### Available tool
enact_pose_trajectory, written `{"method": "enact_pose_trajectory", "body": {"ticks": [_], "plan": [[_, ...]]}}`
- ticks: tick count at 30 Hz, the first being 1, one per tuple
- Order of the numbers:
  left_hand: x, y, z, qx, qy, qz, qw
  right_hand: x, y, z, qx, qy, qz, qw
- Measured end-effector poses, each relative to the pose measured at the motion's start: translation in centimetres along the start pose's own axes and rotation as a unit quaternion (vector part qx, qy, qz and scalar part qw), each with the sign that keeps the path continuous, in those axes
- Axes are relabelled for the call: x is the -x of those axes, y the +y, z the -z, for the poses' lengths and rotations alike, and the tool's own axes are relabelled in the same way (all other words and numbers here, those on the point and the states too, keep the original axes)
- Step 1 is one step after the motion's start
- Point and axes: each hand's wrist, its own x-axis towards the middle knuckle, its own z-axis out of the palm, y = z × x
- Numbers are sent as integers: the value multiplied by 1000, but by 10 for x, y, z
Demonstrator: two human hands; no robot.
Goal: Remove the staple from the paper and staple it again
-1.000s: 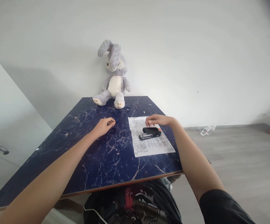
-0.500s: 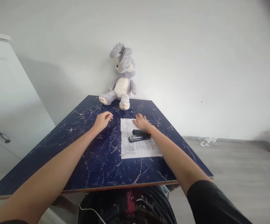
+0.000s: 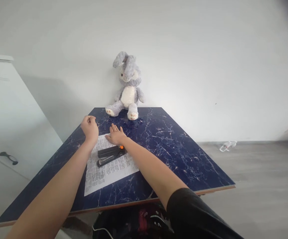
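On paper (image 3: pixel 109 167), stapler (image 3: pixel 111 154) lying crosswise.

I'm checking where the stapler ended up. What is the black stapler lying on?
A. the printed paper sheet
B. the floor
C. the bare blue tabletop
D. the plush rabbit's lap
A: the black stapler rests on the printed paper sheet, just behind the flat right hand.

Glossy dark-blue marbled table top (image 3: pixel 158 139), matt printed paper sheet (image 3: pixel 109 171), smooth black plastic stapler (image 3: pixel 111 154) with shiny metal underside, soft fuzzy cloth toy rabbit (image 3: pixel 127 88).
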Motion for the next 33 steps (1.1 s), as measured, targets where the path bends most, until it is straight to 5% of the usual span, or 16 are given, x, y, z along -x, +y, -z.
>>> {"method": "enact_pose_trajectory", "body": {"ticks": [9, 13, 18, 29, 33], "plan": [[29, 13, -16, 11, -95, -53, 994, 56, 57, 17, 22, 15, -38, 999], [51, 21, -23, -30, -240, -104, 965, 92, 100, 31, 49, 20, -87, 995], [75, 24, -31, -84, -419, -201, 882, 121, 139, 44, 76, 8, -133, 988], [94, 15, -41, -102, -504, -263, 816, 124, 135, 49, 52, -2, -134, 990], [100, 6, -47, -116, -524, -287, 793, 131, 127, 58, 40, 56, -96, 993]]}}
